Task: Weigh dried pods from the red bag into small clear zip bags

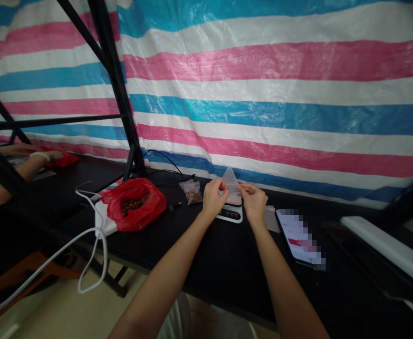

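Note:
My left hand (213,197) and my right hand (254,201) pinch the two sides of a small clear plastic bag (231,179), fingers closed on it. They hold it above a small white digital scale (241,216) with a dark display; the hands hide part of the scale. Left of my hands lies a clear zip bag (193,193) filled with small brown pieces. Further left, a red plastic bag (153,200) stands open, holding many small brown pieces (134,204) like nuts or beans. Beside my right wrist are flat clear bags (271,220).
A phone (294,235) and a long white device (386,247) lie on the black table (224,263) to the right. White cable (105,249) loops over the left front edge. Black frame bars (120,94) rise at left, near another person's arm (19,174). Striped sheeting (263,94) hangs behind.

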A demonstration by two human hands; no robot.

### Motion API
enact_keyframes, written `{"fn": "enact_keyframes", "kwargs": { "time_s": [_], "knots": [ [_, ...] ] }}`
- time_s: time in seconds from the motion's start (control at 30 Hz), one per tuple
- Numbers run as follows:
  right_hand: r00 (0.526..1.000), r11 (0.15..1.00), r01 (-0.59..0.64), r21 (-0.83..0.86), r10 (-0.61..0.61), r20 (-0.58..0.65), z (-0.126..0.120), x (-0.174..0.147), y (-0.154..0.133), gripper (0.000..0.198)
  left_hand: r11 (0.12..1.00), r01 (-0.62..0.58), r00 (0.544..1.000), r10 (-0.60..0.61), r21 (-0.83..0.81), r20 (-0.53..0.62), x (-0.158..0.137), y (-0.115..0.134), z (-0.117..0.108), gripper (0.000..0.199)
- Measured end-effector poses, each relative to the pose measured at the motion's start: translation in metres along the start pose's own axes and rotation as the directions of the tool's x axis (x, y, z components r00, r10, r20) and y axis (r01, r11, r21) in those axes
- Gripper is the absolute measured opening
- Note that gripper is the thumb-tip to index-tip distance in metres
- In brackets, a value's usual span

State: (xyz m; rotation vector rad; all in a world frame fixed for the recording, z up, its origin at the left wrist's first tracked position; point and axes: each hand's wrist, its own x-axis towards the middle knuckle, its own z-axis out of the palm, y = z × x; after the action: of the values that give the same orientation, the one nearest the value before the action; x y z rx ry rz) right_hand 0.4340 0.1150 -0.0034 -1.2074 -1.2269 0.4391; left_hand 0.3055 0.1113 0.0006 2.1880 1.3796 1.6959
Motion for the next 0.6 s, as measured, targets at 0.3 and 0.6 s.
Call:
{"fn": "enact_keyframes", "kwargs": {
  "time_s": [0.3, 0.6],
  "knots": [
    [0.996, 1.0, 0.03, 0.002, -0.03, 0.082, 0.004, -0.003, 0.001, 0.021, 0.958, -0.218, 0.975, 0.205, 0.184, 0.088, -0.004, 0.007, -0.01, 0.03],
    [0.989, 0.986, 0.054, -0.159, -0.031, 0.142, 0.004, 0.001, 0.014, 0.025, 0.853, -0.48, 0.852, 0.397, 0.205, 0.34, 0.0, 0.002, -0.017, 0.046]
  ]
}}
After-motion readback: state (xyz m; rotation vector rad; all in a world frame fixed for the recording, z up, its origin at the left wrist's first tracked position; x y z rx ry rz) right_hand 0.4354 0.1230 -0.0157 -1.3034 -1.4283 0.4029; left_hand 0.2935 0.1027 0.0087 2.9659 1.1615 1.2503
